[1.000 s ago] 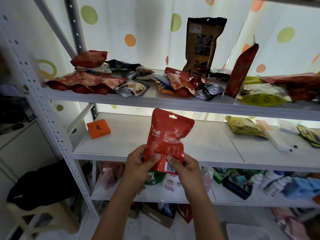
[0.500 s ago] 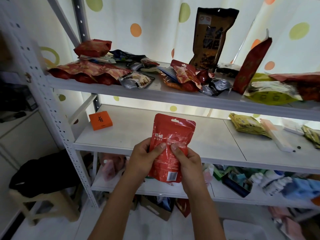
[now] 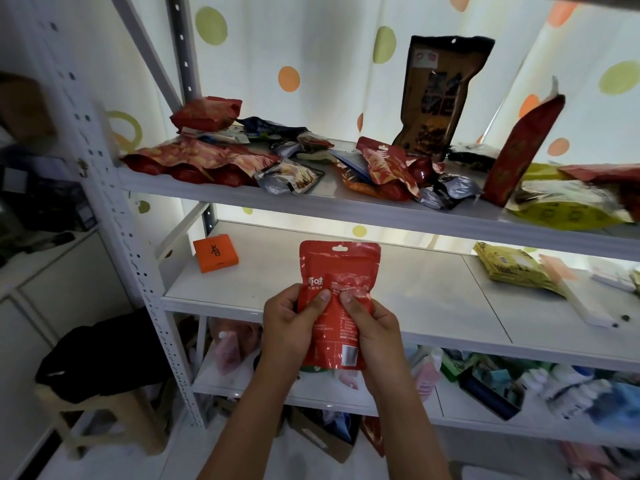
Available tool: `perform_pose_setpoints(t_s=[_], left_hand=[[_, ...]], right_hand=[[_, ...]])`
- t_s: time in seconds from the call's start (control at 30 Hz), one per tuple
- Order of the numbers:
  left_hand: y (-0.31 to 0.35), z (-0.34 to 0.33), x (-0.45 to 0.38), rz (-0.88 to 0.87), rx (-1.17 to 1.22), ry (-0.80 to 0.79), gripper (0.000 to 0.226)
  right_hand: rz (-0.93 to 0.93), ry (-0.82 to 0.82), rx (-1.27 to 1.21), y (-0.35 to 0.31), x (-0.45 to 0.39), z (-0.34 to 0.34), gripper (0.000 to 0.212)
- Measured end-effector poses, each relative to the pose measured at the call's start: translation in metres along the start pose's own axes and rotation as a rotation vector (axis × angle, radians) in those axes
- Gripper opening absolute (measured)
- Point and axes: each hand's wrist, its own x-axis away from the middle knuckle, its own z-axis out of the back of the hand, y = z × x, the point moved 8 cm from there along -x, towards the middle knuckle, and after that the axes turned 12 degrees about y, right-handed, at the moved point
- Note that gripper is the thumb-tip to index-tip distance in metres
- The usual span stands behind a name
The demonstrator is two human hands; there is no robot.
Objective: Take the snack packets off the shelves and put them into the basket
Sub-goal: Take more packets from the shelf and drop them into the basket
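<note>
A red snack pouch (image 3: 341, 268) stands upright in front of the middle shelf (image 3: 381, 296), held by both hands. My left hand (image 3: 289, 323) grips its left side with the thumb across the front. My right hand (image 3: 370, 327) grips its right side in the same way. Several more snack packets lie heaped on the upper shelf (image 3: 311, 202), among them a flat red packet (image 3: 197, 161), a tall brown pouch (image 3: 440, 98) and a leaning red packet (image 3: 519, 147). A yellow packet (image 3: 512, 268) lies on the middle shelf at the right. No basket is in view.
An orange box (image 3: 215, 252) sits at the left of the middle shelf. Bottles and pouches crowd the lower shelf (image 3: 346, 396). A stool with dark cloth (image 3: 100, 372) stands left of the white shelf post (image 3: 138, 271). A dotted curtain hangs behind.
The pouch has come down and nearer to me. Both hands have slid up its sides, thumbs now close together at its middle.
</note>
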Motion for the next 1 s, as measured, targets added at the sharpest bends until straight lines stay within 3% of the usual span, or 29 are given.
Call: perform_pose_setpoints(t_s=[0.3,0.43,0.5,0.57,0.67,0.83,1.0], left_hand=[[0.048,0.009,-0.012,-0.240,-0.119,0.012,0.009],[0.077,0.001,-0.031,-0.267,-0.219,-0.068,0.035],[0.094,0.004,-0.041,-0.378,-0.340,0.016,0.041],[0.109,0.012,-0.040,-0.420,-0.309,0.158,0.032],[0.113,0.002,-0.031,-0.342,-0.132,0.053,0.021],[0.089,-0.005,-0.039,-0.124,-0.149,-0.148,0.053],[0.072,0.013,-0.039,-0.058,-0.079,-0.077,0.022]], right_hand=[[0.042,-0.126,0.105,-0.026,-0.011,-0.025,0.033],[0.136,-0.108,0.027,-0.061,-0.015,-0.039,0.029],[0.175,-0.076,-0.033,-0.078,-0.017,-0.043,0.029],[0.222,-0.056,-0.052,-0.094,-0.017,-0.048,0.031],[0.257,-0.102,-0.035,-0.107,-0.014,-0.061,0.031],[0.221,-0.258,0.066,-0.094,-0.005,-0.079,0.049],[0.300,-0.184,0.153,-0.089,-0.006,-0.064,0.035]])
